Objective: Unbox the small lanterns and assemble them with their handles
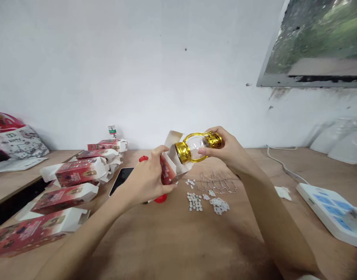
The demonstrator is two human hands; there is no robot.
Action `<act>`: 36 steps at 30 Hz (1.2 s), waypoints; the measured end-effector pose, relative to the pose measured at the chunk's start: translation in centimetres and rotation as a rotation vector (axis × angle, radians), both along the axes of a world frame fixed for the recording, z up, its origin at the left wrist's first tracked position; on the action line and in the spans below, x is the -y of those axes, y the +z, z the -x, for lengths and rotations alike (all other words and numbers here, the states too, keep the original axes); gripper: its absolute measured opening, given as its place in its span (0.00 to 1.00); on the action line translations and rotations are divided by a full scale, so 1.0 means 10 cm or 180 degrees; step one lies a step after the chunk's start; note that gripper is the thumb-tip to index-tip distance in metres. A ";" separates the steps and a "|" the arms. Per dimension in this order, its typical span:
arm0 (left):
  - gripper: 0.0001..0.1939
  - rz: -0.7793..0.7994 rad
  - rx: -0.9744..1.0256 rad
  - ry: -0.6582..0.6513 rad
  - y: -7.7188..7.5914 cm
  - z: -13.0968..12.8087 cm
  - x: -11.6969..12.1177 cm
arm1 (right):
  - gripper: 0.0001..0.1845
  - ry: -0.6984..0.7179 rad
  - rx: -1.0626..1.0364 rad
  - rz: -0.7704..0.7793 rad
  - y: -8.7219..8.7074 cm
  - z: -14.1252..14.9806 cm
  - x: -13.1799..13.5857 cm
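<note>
My left hand is wrapped round a red and white cardboard box whose flaps stand open toward the right. A small gold lantern with a clear globe lies tilted on its side in the air, its base at the box's mouth. My right hand grips the lantern by its gold top, thumb along the globe. Below the hands on the table lie several small white discs, a pile of white plastic pieces and several bent thin wires.
Several red boxes with open flaps lie in a row at the left. A phone and a red piece are beside my left hand. A white device with a cable sits at the right. A patterned bag stands far left.
</note>
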State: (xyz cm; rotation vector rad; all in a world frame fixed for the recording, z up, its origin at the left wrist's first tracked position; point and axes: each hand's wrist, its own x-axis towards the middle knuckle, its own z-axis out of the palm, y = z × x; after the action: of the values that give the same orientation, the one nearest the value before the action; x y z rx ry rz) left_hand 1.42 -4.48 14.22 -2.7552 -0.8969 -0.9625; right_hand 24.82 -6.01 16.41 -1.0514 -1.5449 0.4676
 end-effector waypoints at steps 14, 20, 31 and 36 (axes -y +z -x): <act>0.40 0.0798 0.0222 0.0068 -0.25 -0.26 -0.09 | 0.30 0.0277 0.1276 0.0045 -0.05 0.13 0.12; 0.37 0.1066 0.0723 -0.0318 -0.32 -0.30 -0.06 | 0.33 0.0160 0.1212 -0.0099 -0.10 0.23 0.09; 0.39 0.1553 0.1195 -0.0609 -0.35 -0.32 -0.06 | 0.31 0.0499 0.2035 -0.0377 -0.01 0.13 0.09; 0.38 0.1557 0.1445 -0.0658 -0.31 -0.30 -0.06 | 0.27 0.0030 0.1795 -0.0695 0.00 0.01 0.05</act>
State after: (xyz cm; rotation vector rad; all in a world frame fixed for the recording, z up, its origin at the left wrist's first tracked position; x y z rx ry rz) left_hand 4.42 -3.90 11.10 -3.1354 -1.0348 -1.6518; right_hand 24.74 -6.52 16.46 -1.0544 -2.0419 -0.0059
